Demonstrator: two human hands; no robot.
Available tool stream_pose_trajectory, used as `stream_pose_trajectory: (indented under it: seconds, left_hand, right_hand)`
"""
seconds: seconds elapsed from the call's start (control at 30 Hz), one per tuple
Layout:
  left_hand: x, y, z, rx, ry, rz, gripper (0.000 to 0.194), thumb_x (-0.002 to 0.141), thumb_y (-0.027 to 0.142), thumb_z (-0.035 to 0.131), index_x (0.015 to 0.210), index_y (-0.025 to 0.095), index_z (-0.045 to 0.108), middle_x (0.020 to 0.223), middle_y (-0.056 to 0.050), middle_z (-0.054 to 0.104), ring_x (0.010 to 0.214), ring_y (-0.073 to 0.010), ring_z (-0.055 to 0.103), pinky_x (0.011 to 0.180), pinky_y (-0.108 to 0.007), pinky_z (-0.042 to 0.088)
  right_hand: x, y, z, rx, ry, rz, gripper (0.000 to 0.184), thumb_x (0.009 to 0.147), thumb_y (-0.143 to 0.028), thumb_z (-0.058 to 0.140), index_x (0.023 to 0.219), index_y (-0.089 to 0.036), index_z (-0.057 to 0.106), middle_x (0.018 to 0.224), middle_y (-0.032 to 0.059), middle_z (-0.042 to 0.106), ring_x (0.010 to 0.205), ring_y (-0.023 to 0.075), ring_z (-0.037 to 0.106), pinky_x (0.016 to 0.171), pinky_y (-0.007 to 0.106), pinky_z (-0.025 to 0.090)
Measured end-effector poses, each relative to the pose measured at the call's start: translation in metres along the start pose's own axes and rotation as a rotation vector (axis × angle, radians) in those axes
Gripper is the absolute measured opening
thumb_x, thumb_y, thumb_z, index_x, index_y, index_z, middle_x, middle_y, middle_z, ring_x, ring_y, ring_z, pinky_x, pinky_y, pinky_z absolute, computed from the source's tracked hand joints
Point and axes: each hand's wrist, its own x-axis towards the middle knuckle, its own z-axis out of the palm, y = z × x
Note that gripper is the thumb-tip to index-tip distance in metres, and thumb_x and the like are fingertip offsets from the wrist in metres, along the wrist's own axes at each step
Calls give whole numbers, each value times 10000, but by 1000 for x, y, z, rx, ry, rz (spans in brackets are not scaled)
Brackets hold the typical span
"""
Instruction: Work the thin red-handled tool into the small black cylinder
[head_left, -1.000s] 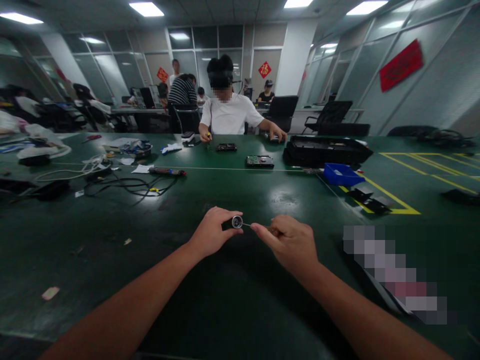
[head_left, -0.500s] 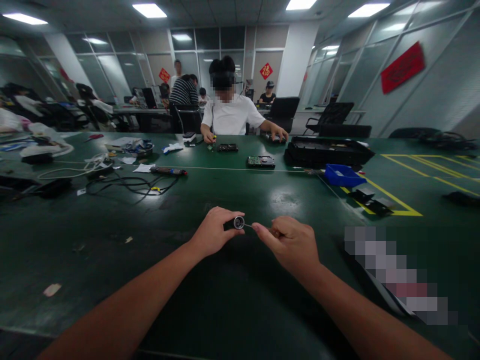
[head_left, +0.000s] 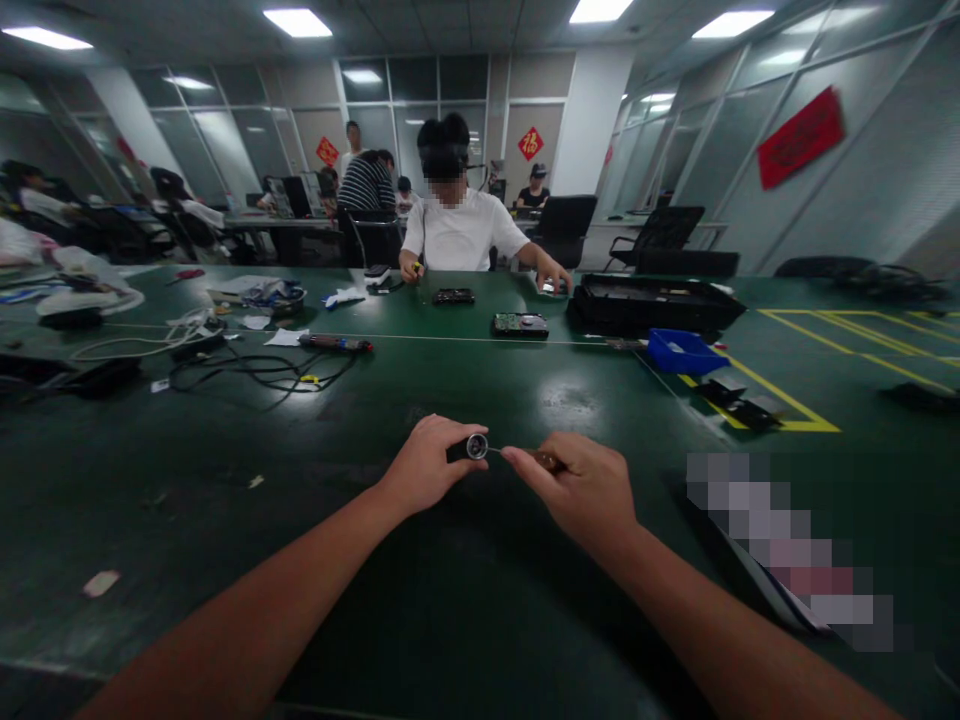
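Left hand (head_left: 427, 465): pinches a round metal part (head_left: 477, 446) between thumb and fingers, its open face towards the viewer; a loose pinch could let that smooth-looking curve roll or pop out.
Right hand (head_left: 592, 475): closed around a brown-handled tool (head_left: 551, 461), thumb along it; too hard a push could twist the part out of the left fingertips.
Thin shaft (head_left: 495, 451): runs from the right thumb tip to the part's side nearest that hand; a slip off the curved side could jab the left thumb or fingers, which lie just beyond.
Shaft tip: too small to tell whether it goes in or only touches.
Green tabletop (head_left: 420, 620): beneath both hands; a dropped part could roll away across it.
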Motion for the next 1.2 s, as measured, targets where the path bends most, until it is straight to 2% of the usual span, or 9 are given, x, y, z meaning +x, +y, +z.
stream_pose_trajectory:
  seconds: [0.2, 0.33, 0.4, 0.57, 0.73, 0.83, 0.97, 1.07, 1.2]
  left_hand:
    - [1, -1, 0, -6, -10, 3, 395, 835, 325, 773, 1213, 261, 678, 1150, -36, 738, 1056, -246, 645, 943, -427, 443]
    - [1, 0, 1, 6, -5, 4, 396, 830, 306, 777, 1211, 264, 676, 1137, -29, 741, 1043, -244, 647, 932, -423, 443]
    - [1, 0, 2, 9, -7, 12, 386, 830, 296, 776, 1202, 273, 679, 1132, -24, 743, 1034, -243, 650, 925, -420, 444]
    - [1, -1, 3, -4, -1, 3, 384, 832, 319, 774, 1202, 276, 681, 1117, -25, 743, 1036, -244, 648, 925, -418, 445]
    - [1, -1, 2, 10, 16, 5, 404, 815, 310, 791, 1200, 260, 682, 1088, -26, 744, 999, -239, 648, 912, -412, 451]
    - [1, 0, 1, 10, 9, 0, 390, 824, 315, 782, 1198, 263, 683, 1087, -28, 745, 992, -240, 648, 906, -412, 457]
    - [1, 1, 2, 7, -3, 1, 382, 832, 320, 775, 1199, 266, 682, 1097, -30, 743, 1013, -242, 648, 927, -417, 454]
    - [2, 0, 2, -1, 12, 2, 388, 828, 318, 779, 1199, 260, 681, 1104, -28, 741, 1024, -243, 649, 928, -410, 454]
    - [3, -4, 1, 8, 22, 5, 389, 833, 311, 776, 1204, 255, 674, 1135, -28, 734, 1047, -244, 643, 942, -415, 443]
  right_hand:
    - [1, -2, -4, 80, -69, 7, 334, 928, -436, 608, 694, -198, 590, 602, -2, 587, 540, 131, 527, 532, 266, 365]
    - [0, -1, -4, 180, -127, 13, 140, 947, -291, 559, 1002, -185, 631, 827, 47, 703, 702, 162, 644, 640, 279, 470]
    - [0, 0, -4, 222, -167, 16, 157, 944, -236, 525, 1068, -196, 614, 901, 55, 723, 757, 169, 667, 683, 289, 493]
    - [0, -1, -4, 199, -215, 20, 203, 990, -307, 486, 961, -220, 668, 818, 29, 728, 696, 167, 657, 657, 298, 467]
    - [0, -1, -2, 214, -123, 56, 291, 981, -267, 467, 1223, -187, 608, 900, 70, 726, 787, 198, 674, 716, 326, 491]
    - [-2, -2, -2, 272, -149, 60, 280, 983, -268, 453, 1201, -208, 618, 924, 73, 717, 824, 211, 677, 747, 349, 508]
    - [-4, -3, 4, 495, -57, 263, 253, 976, -315, 508, 1194, -217, 590, 905, 60, 717, 826, 211, 695, 750, 357, 536]
    - [-3, 3, 15, 723, 6, 470, 232, 960, -406, 541, 1011, -200, 635, 857, 59, 709, 786, 202, 691, 743, 357, 558]
    - [1, 20, 31, 1004, 45, 724, 287, 923, -473, 569, 935, -193, 631, 842, 50, 686, 736, 185, 678, 744, 373, 586]
